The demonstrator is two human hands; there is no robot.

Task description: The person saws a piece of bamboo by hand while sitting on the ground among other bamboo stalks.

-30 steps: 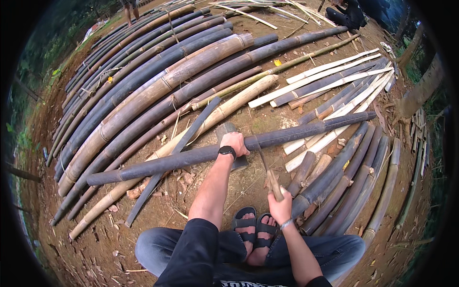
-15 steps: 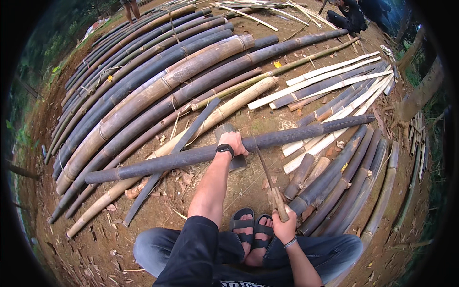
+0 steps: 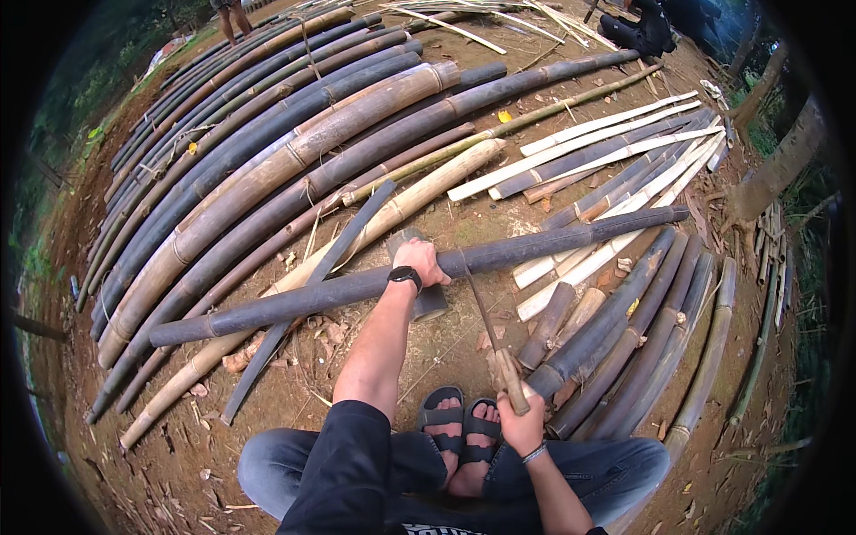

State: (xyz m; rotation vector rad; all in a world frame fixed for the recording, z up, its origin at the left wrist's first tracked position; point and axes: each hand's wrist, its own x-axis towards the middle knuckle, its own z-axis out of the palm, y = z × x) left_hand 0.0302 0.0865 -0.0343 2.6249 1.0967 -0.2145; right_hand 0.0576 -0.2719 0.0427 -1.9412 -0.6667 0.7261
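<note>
A long dark bamboo pole [image 3: 312,299] lies crosswise in front of me, over a short, thick cut piece [image 3: 430,303] on the ground. My left hand [image 3: 419,260] is closed around the pole near its middle and presses it from above. Just right of that hand, the thin blade of a handsaw [image 3: 482,308] meets the pole; how deep it sits cannot be made out. My right hand [image 3: 522,424] grips the saw's pale wooden handle, low and close to my sandalled feet.
Many bamboo poles [image 3: 294,156] lie in rows at the left and back. Split pale strips [image 3: 615,134] are spread at the right, with cut dark lengths [image 3: 655,330] nearer me. A tree trunk [image 3: 780,165] stands at the right edge. Other people's legs [image 3: 234,22] show at the back.
My right hand and the saw have drawn back slightly toward me. My left hand keeps its hold on the pole. The whole view has shifted a little.
</note>
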